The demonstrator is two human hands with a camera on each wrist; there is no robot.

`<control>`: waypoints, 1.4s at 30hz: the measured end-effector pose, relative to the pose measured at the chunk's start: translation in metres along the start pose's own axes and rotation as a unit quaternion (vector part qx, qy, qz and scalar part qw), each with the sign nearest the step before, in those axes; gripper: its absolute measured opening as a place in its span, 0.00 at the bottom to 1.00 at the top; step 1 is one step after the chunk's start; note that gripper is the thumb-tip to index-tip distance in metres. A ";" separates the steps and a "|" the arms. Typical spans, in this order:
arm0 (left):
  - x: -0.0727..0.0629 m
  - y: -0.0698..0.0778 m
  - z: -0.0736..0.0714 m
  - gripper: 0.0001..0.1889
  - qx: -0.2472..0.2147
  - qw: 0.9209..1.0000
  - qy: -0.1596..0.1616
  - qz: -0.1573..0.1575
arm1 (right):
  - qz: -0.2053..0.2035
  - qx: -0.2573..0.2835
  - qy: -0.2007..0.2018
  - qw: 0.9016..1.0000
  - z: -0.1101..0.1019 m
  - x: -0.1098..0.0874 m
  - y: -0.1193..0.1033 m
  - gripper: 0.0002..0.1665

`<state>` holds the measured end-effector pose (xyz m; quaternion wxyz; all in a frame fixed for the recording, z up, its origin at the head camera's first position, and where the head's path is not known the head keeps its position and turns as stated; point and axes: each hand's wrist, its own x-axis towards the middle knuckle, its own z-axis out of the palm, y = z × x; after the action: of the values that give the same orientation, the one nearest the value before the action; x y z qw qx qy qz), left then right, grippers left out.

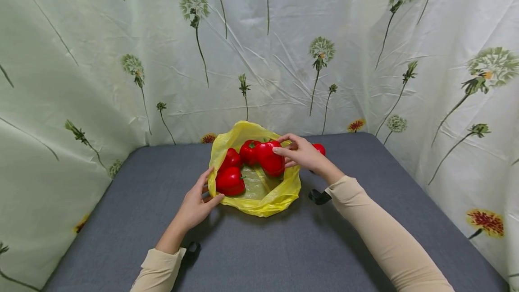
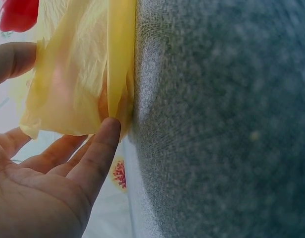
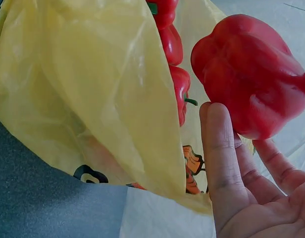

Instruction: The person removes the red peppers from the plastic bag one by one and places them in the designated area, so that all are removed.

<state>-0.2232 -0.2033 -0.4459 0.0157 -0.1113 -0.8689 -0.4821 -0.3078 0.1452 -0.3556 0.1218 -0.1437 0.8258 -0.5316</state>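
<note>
A yellow plastic bag (image 1: 263, 208) sits on the table with its mouth spread wide. Inside it lie three red bell peppers, one at the front left (image 1: 230, 181), one behind it (image 1: 231, 159) and one at the back (image 1: 248, 151). My right hand (image 1: 304, 153) holds another red bell pepper (image 3: 246, 74) between thumb and fingers, over the right part of the bag's mouth. At the bag's left side, my left hand (image 1: 196, 206) cups the plastic with extended fingers (image 2: 95, 163), thumb near the rim.
A further red bell pepper (image 1: 319, 148) shows partly behind my right hand, on the right of the bag. The grey table (image 1: 259, 256) meets a flower-printed curtain (image 1: 275, 57) at its back and sides. Dark straps (image 1: 319, 196) hang at both wrists.
</note>
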 end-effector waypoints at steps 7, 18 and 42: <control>-0.001 0.000 -0.001 0.46 0.000 1.000 -0.002 0.008 | 0.000 0.021 0.020 1.000 -0.008 -0.004 0.002 0.31; 0.001 -0.002 0.000 0.47 0.001 1.000 -0.002 -0.004 | -0.004 0.020 0.058 0.998 -0.030 -0.013 0.009 0.33; 0.002 -0.003 0.000 0.47 0.001 1.000 -0.005 -0.003 | 0.021 0.070 0.143 0.987 -0.093 -0.036 0.046 0.37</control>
<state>-0.2255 -0.2048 -0.4479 0.0102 -0.1107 -0.8697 -0.4810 -0.3127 0.2550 -0.3581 0.0239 -0.0399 0.7986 -0.6001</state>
